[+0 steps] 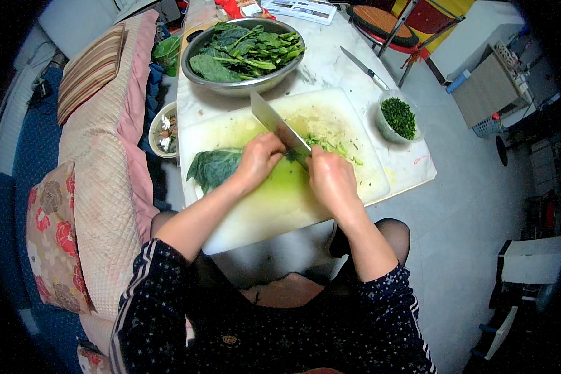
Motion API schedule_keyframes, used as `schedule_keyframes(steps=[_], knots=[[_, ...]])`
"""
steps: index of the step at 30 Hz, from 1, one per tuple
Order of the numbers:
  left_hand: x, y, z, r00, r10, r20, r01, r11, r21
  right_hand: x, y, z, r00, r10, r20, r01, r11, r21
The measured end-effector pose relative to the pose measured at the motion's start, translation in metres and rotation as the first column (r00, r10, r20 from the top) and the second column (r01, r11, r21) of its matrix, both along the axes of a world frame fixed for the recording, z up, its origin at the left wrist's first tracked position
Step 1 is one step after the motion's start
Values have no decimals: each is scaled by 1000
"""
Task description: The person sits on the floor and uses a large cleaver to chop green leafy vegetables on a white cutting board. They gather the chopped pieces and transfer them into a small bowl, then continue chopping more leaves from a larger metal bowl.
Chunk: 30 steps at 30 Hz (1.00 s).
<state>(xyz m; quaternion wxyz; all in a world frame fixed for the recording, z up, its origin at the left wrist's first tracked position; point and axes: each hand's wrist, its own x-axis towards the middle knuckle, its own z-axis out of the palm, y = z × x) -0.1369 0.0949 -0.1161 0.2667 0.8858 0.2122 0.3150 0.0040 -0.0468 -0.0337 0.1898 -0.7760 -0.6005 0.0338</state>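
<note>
My right hand (332,175) grips the handle of a wide-bladed cleaver (280,126), its blade slanting away to the upper left. Close against the blade, the curled fingers of my left hand (262,156) press down on a bundle of dark green leaves (213,167). The leafy end sticks out to the left of that hand; the part beneath the fingers is mostly hidden. Both hands are over a white plastic cutting board (280,210) stained green in the middle. Chopped pale green pieces (329,146) lie on the board to the right of the blade.
Behind the board stands a steel bowl (262,86) heaped with leafy greens (248,51). At right on the marble-patterned table (329,70) are a tub of finely chopped greens (398,118) and a small knife (364,68). A waste bin (155,133) sits beside the table's left edge.
</note>
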Motion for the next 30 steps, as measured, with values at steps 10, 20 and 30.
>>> schedule_keyframes(steps=[10, 20, 30], knots=[[2, 0, -3, 999, 35, 37, -34, 999, -15, 13, -23, 26, 999, -1, -32, 0, 999, -54], [2, 1, -4, 998, 54, 14, -54, 998, -17, -1, -5, 9, 998, 30, 53, -27, 998, -63], [0, 2, -4, 999, 25, 37, -25, 1000, -1, 11, -7, 6, 999, -40, -21, 41, 999, 9]])
